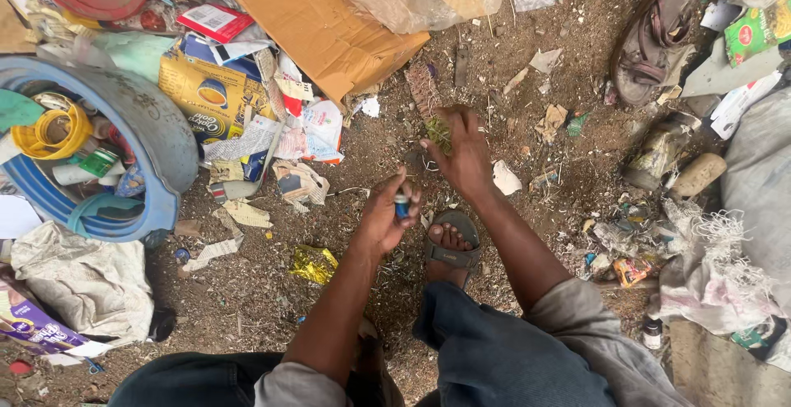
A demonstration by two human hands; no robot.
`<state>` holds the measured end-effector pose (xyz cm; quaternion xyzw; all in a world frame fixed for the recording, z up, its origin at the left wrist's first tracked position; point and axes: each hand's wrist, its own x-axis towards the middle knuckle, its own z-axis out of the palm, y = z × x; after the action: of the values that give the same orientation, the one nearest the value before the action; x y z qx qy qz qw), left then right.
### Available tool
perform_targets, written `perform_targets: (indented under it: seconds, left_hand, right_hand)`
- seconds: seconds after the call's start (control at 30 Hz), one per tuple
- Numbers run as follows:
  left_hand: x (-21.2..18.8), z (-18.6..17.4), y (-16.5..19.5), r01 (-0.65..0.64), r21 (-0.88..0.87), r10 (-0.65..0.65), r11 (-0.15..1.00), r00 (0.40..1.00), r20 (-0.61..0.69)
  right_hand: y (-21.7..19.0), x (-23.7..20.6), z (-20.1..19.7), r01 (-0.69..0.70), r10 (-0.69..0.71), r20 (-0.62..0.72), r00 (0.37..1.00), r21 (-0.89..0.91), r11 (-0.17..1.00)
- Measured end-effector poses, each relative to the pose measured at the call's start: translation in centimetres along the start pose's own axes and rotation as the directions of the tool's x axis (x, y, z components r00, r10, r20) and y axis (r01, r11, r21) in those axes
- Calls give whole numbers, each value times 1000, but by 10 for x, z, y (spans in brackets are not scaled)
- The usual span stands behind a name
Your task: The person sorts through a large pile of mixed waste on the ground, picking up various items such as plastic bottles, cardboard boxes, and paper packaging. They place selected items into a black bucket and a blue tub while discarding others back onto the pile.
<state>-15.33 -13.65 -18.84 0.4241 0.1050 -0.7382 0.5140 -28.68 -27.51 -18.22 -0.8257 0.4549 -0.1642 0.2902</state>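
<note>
My left hand (386, 216) is closed around a small blue object (401, 206) whose kind I cannot make out, held just above the dirt ground. My right hand (459, 150) reaches farther out and pinches a small greenish clump of scrap (438, 133) between its fingers. Both hands hover over bare littered soil. My foot in a grey sandal (451, 242) rests directly below the right hand.
A blue plastic basket (156, 139) filled with scraps stands at the left, paper litter beside it. A flattened cardboard box (317, 24) lies at the top. A worn sandal (659, 32) sits top right. White sacks (758, 176) are heaped on the right, a gold wrapper (313, 264) near my knee.
</note>
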Motion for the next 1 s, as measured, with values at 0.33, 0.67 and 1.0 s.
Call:
perform_targets:
  seconds: [0.33,0.67,1.0]
  left_hand:
    - [-29,-28,30,25,504,46,863,991,-126]
    - [-59,18,22,-141,717,56,683,988,141]
    - [-194,-10,151,-307,856,443,416,890,104]
  right_hand:
    - [42,-123,-24,-278,276,72,959,26,960]
    - [16,-239,-32,-402,378,138,915,278,872]
    - [-36,-11,-17,8,-64,212,975,254,967]
